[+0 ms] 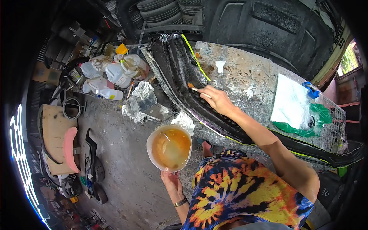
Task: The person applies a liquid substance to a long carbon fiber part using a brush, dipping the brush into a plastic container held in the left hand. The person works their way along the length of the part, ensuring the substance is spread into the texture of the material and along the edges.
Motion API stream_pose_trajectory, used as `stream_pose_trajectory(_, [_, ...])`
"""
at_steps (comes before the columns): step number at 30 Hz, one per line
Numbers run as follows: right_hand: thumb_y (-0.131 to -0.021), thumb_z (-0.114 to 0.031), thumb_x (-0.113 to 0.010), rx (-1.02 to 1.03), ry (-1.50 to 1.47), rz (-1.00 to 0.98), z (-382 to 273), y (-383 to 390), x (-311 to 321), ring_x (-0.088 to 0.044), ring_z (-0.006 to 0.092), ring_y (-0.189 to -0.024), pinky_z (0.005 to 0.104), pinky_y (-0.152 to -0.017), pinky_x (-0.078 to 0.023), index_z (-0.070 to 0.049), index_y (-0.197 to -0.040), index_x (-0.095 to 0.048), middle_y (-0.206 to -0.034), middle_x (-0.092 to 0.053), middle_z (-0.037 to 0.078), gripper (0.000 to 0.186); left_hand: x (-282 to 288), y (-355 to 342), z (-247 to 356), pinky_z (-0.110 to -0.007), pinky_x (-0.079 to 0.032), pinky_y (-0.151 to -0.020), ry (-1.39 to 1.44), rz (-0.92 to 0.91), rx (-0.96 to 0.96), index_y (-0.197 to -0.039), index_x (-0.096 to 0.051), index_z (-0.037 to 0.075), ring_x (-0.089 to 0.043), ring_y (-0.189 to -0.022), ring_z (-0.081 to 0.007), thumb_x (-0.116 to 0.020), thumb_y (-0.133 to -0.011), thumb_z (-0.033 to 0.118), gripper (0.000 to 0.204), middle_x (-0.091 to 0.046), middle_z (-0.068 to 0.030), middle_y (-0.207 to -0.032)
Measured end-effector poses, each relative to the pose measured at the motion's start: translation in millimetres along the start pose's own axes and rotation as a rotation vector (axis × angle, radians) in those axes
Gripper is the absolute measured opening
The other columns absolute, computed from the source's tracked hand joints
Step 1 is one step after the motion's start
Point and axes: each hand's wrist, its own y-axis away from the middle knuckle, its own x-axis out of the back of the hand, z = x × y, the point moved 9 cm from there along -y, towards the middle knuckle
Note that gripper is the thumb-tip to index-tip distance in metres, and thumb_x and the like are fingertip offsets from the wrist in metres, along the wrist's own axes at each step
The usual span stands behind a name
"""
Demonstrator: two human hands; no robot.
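Note:
My right hand (214,97) grips a small brush (194,88) with a light handle, its orange-brown bristles on a long curved black woven panel (172,71) edged with yellow-green tape. My left hand (170,180) holds up a white plastic tub (149,145) of amber, see-through liquid by its near side. The panel runs across the worn, stained bench top (234,57) from the back toward the lower right. Crumpled white paper (183,123) lies beside the panel, just behind the tub.
Plastic jugs (115,74), rags (143,87) and a clear container (143,96) crowd the bench's left. A white sheet (287,99) lies on green plastic (320,111) at right. Tyres (159,11) and dark panels (260,27) stand behind. Car parts and cardboard (53,145) sit at left.

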Motion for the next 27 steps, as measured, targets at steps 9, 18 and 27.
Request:
stream_pose_trajectory(9, [-0.094, -0.023, -0.055, 0.003, 0.024, -0.190, 8.8, 35.7, -1.9, -0.061, 0.0344, -0.088, 0.0445, -0.071, -0.051, -0.009, -0.110, -0.062, -0.098, -0.059, 0.011, 0.023, -4.1, 21.4, -9.9, -0.039, -0.046, -0.087, 0.008, 0.011, 0.001, -0.131, -0.044, 0.008, -0.052, -0.113, -0.0196, -0.063, -0.087, 0.039, 0.057, -0.054, -0.0066, -0.127])
stream_pose_trajectory(18, [-0.094, -0.023, -0.054, -0.036, 0.042, -0.323, 13.4, 73.6, 8.8, -0.061, 0.0360, -0.089, 0.0457, -0.075, -0.050, -0.005, -0.106, -0.062, -0.099, -0.059, 0.013, 0.023, -10.2, 16.7, -15.7, -0.039, -0.044, -0.089, 0.012, -0.054, 0.006, -0.132, -0.044, 0.008, -0.051, -0.114, -0.0194, -0.062, -0.087, 0.041, 0.059, -0.054, -0.0060, -0.129])
stream_pose_trajectory(27, [-0.090, -0.012, -0.059, -0.164, -0.112, -0.096, -12.1, 55.9, 44.6, -0.060, 0.0260, -0.077, 0.0357, -0.071, -0.048, -0.002, -0.099, -0.067, -0.082, -0.059, 0.013, 0.016, -1.7, -12.4, 4.0, -0.035, -0.051, -0.083, 0.092, -0.100, 0.004, -0.129, -0.046, 0.006, -0.058, -0.106, -0.0166, -0.068, -0.085, 0.021, 0.052, -0.058, -0.0055, -0.121])
